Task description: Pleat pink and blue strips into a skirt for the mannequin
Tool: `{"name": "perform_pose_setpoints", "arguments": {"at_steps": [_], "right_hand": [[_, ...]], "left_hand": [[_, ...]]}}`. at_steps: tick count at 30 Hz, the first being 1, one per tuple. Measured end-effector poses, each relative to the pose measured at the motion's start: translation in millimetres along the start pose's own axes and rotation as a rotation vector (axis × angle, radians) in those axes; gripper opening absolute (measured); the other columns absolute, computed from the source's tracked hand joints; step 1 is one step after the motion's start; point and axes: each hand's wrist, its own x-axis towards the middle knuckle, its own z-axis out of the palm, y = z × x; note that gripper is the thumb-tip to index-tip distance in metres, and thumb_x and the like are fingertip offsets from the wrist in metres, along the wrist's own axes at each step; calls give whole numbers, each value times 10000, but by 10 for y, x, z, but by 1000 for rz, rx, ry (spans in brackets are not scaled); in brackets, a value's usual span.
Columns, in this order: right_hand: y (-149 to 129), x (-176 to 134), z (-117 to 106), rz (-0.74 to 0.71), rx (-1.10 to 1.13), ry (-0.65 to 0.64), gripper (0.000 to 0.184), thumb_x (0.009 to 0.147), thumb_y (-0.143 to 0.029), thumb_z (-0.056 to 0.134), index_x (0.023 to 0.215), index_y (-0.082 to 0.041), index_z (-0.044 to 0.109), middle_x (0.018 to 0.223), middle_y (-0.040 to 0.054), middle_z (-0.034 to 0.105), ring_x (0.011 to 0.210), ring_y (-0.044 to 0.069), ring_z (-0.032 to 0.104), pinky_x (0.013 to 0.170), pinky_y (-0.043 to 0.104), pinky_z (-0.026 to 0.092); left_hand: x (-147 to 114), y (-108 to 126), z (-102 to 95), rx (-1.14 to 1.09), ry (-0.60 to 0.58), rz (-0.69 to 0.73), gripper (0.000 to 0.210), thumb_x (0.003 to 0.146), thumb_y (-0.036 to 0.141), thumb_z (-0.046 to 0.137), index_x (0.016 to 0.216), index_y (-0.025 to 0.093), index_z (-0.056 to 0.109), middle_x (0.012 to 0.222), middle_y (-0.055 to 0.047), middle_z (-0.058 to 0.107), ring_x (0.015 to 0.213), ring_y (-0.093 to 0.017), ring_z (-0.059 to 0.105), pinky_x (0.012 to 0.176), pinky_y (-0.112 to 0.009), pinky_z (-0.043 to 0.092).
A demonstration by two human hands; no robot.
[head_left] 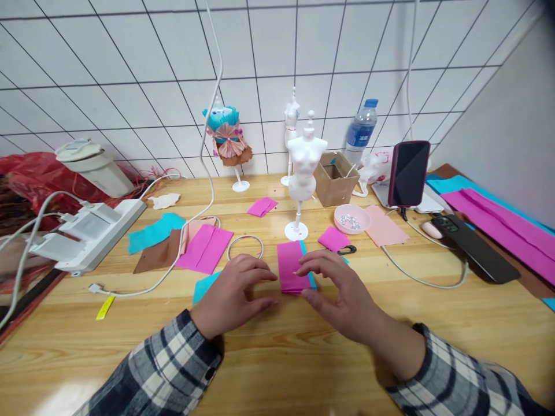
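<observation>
1. My left hand (236,292) is bare, thumb and fingers apart with nothing between them, just left of the folded magenta paper (288,267).
2. My right hand (342,294) also has thumb and fingers apart, at the paper's right edge; I cannot tell whether the fingertips touch it.
3. The magenta paper lies flat on the wooden table (277,358), between my two hands, with a turquoise strip (311,278) showing along its right side.
4. Right behind it stands a bare white mannequin (302,167), upright on its round base.
5. A turquoise piece (203,287) sticks out beside my left hand, and a thin ring (228,249) lies just beyond that hand.
6. Past my right hand I see a small magenta square (333,237), a black clip (349,250) beside it, and a pink dish (366,220) holding shiny beads (349,222).
7. Farther back, near the tiled wall (273,52), stands a mannequin dressed in turquoise, pink and brown (229,144).
</observation>
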Motion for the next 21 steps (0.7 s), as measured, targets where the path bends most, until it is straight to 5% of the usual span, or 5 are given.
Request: {"name": "perform_pose_setpoints", "arguments": {"at_steps": [12, 21], "right_hand": [[134, 56, 215, 15, -188, -80, 162, 794, -125, 622, 916, -231, 642, 1117, 45, 615, 1051, 221, 541, 955, 433, 392], [133, 72, 244, 118, -123, -140, 135, 862, -172, 546, 876, -228, 667, 1130, 52, 611, 1088, 231, 531, 982, 445, 378]], "left_hand": [[77, 153, 189, 152, -45, -95, 86, 873, 332, 665, 870, 254, 699, 865, 10, 688, 884, -190, 563, 829, -375, 364], [91, 214, 183, 202, -10, -128, 103, 877, 337, 651, 825, 256, 688, 844, 28, 694, 861, -182, 565, 971, -456, 282]]}}
